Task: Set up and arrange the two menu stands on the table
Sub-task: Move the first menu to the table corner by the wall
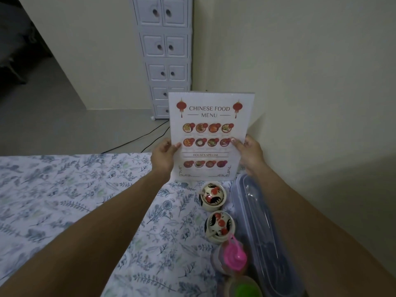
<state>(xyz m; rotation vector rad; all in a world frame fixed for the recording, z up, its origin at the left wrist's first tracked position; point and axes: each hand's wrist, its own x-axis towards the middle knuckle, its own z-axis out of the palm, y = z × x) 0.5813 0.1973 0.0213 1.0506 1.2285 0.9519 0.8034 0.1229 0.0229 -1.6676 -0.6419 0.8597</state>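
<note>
A white menu stand (209, 133) printed "Chinese Food Menu" is held upright near the table's far right corner, by the wall. My left hand (164, 156) grips its left edge and my right hand (249, 154) grips its right edge, thumbs on the front face. Its lower edge hovers at or just above the floral tablecloth (64, 200); I cannot tell if it touches. Only one menu stand is in view.
Two lidded ceramic pots with rooster pattern (212, 197) (219, 227) sit in a row near the wall. A pink-capped jar (232, 257), a green-lidded jar (244, 288) and a long clear plastic box (263, 232) lie beside them. A white drawer cabinet (165, 56) stands beyond the table.
</note>
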